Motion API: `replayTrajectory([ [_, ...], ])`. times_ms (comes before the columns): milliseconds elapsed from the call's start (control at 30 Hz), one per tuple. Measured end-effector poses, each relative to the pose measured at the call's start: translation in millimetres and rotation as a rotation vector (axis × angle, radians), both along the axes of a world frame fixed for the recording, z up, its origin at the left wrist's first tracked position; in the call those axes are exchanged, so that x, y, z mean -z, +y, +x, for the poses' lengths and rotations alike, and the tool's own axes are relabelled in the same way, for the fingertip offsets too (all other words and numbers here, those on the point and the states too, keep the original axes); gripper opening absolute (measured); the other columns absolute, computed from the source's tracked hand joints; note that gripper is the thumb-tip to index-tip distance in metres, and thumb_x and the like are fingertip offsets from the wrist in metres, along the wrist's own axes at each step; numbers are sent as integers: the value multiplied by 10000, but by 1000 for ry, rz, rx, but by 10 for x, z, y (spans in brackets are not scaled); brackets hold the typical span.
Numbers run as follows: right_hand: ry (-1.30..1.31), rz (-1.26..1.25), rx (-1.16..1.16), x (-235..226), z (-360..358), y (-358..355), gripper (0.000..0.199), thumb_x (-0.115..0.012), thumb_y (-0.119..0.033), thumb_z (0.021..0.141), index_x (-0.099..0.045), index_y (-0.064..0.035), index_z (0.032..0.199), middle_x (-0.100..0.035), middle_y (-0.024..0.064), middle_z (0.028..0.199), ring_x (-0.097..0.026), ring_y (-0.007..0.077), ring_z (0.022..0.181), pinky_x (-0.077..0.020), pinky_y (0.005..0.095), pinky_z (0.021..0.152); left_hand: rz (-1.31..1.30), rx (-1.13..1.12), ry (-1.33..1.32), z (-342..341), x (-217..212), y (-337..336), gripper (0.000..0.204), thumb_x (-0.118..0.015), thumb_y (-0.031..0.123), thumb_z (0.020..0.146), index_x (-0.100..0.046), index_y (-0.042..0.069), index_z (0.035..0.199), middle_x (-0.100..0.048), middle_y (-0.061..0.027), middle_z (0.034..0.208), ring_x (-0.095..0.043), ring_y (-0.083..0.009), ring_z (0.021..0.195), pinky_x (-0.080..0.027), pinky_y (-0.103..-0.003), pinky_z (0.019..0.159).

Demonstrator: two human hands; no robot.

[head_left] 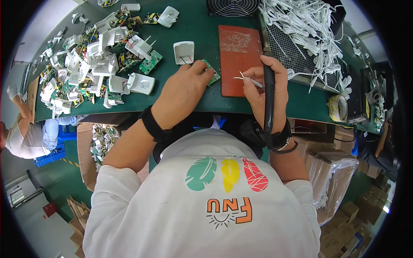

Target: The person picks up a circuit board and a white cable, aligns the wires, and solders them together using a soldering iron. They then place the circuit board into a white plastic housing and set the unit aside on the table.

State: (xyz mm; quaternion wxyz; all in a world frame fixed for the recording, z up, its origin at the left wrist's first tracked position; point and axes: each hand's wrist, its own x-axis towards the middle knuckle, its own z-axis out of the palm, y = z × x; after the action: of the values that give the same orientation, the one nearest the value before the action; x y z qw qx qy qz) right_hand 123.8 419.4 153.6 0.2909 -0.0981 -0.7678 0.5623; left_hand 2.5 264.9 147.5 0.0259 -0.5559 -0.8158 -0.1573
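My left hand [183, 88] is closed over a small green circuit board [211, 74], its fingertips pressing the board's edge on the green bench. Just beyond the fingers lies an open white charger shell [184, 50] with thin red wires running toward the hand. My right hand [275, 92] grips the black handle of a soldering iron [269, 92], whose dark barrel points away from me. Between that hand's thumb and fingers is also a white cable end [257, 82] with two split, thin leads. These leads hover over a reddish-brown board [234, 64].
Charger shells and circuit boards form a large pile [92, 64] at left. White cables [305, 30] lie heaped on a mesh tray at the far right. A black fan [233, 7] stands at the back, a tape roll [338, 107] at right. Another person [30, 129] sits at far left.
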Motion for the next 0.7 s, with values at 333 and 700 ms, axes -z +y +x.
replayTrajectory([
  [333,195,-224,-21,-18,21,-26,523,-586,64,801,-335,-58,1242,-588,103,938,-547,83,784,-448,201,678,427,-49,-471,135,-214,120,137,-592,70,800,-610,28,929,-563,-106,780,-566,-266,709,-454,-331,601],
  [700,180,-355,-27,-31,-7,-41,529,-592,76,802,-326,-58,1240,-597,95,898,-542,78,741,-435,197,649,462,-31,-637,150,-208,143,127,-589,83,826,-611,18,932,-536,-108,722,-537,-260,644,-427,-324,574],
])
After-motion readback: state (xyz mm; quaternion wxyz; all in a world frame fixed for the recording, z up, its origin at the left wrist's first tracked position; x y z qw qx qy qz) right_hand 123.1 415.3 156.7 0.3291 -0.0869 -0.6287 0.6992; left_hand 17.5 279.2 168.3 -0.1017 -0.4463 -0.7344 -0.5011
